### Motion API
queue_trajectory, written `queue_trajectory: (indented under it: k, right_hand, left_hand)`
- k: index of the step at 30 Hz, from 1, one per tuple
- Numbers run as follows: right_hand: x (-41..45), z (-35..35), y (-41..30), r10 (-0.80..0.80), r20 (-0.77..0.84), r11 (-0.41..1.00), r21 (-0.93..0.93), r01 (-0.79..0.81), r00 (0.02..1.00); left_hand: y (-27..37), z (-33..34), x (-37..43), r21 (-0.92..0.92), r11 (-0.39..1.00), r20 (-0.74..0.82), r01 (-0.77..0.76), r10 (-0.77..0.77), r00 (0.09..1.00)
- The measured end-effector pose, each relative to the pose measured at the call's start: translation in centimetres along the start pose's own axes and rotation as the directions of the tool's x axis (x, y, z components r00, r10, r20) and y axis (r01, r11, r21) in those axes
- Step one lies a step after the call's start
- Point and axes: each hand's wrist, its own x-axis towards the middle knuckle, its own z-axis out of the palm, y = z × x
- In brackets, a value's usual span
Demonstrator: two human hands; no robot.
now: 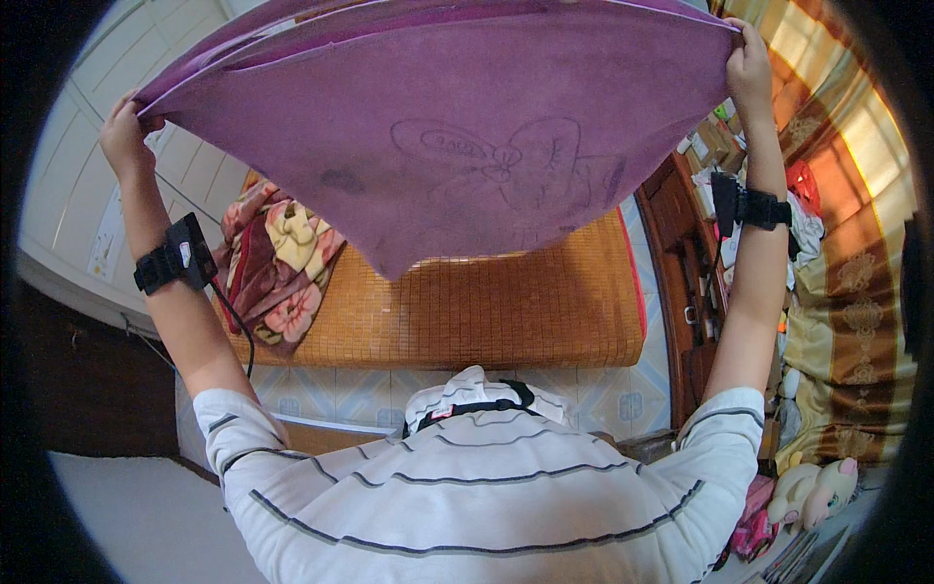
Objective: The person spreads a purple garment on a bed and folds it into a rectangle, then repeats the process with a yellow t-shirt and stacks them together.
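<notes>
A large purple cloth [467, 87] with a dark line drawing on it is stretched out in the air between my raised hands. My left hand [130, 139] grips its left corner, and my right hand [749, 69] pinches the right corner. More than one layer shows along the upper edge, with a gap between them on the left. The lower edge sags to a point over a bed covered by a brown bamboo-tile mat [481, 314]. Part of the mat is hidden behind the cloth.
A crumpled floral blanket [281, 270] lies at the mat's left end. White cabinet doors [175, 87] stand on the left. To the right are a dark wooden desk [682, 292] with cluttered items, patterned curtains [854, 314] and a plush toy [813, 493]. Tiled floor [606, 394] surrounds the bed.
</notes>
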Motion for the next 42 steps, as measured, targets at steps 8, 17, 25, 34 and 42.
queue_trajectory:
  k: [8,17,25,34,42]
  right_hand:
    - [-1.2,-0.3,0.0,0.036,0.172,0.972,0.223,-0.074,0.985]
    - [-4.8,-1.1,1.9,0.313,0.537,0.787,0.315,-0.531,0.783]
    - [-6.3,-1.7,-0.2,0.381,0.630,0.709,0.271,-0.651,0.677]
    - [-8.1,-0.3,2.0,0.437,0.726,0.468,0.321,-0.823,0.531]
    - [-9.7,-0.7,2.2,0.417,0.654,0.612,0.312,-0.727,0.632]
  left_hand:
    - [-2.8,-2.0,2.1,-0.132,0.969,0.259,0.211,-0.171,0.950]
    - [-1.2,-0.8,-2.4,0.342,0.874,0.608,0.345,-0.486,0.627]
    - [-4.8,-0.7,-5.2,0.241,0.875,0.792,0.420,-0.427,0.436]
    - [-9.0,0.3,-6.0,0.326,0.828,0.768,0.456,-0.514,0.383]
    - [-9.2,1.0,-7.2,0.475,0.810,0.807,0.344,-0.557,0.198]
